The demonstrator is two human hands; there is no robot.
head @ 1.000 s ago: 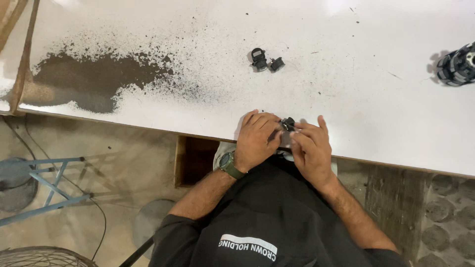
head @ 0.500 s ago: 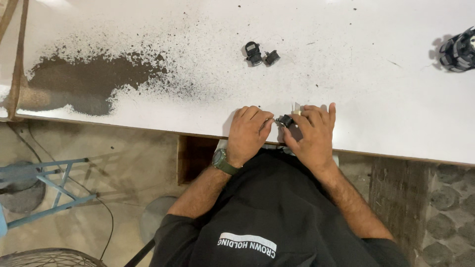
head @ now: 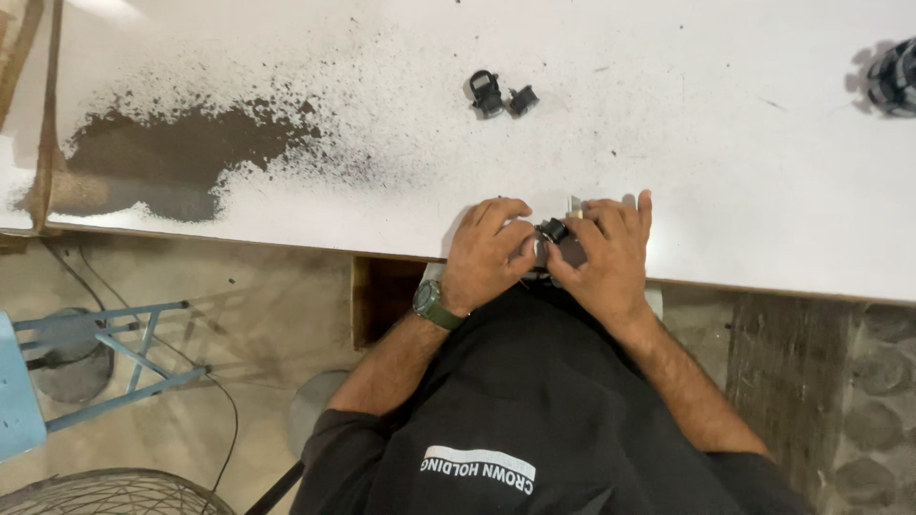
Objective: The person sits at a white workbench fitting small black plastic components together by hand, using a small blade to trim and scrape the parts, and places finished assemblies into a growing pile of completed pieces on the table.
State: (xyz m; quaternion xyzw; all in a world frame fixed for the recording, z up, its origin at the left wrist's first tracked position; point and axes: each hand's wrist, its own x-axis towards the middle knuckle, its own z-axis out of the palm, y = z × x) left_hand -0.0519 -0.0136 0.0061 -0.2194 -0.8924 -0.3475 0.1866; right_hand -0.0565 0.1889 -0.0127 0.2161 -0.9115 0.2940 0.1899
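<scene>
My left hand (head: 487, 250) and my right hand (head: 603, 256) meet at the near edge of a white table (head: 725, 143). Between the fingers of both sits a small dark part (head: 553, 232) with a pale piece beside it; most of it is hidden by my fingers. A green watch is on my left wrist. Two small black parts (head: 500, 95) lie together farther back on the table, well apart from my hands.
A large dark patch of powder (head: 172, 157) spreads over the table's left side, with fine specks around it. A black round object (head: 895, 76) sits at the far right edge. A blue metal frame (head: 95, 362) stands on the floor at left.
Both hands have shifted slightly forward onto the table edge with the small part still between them. The view has drifted a little; the two black parts have not moved.
</scene>
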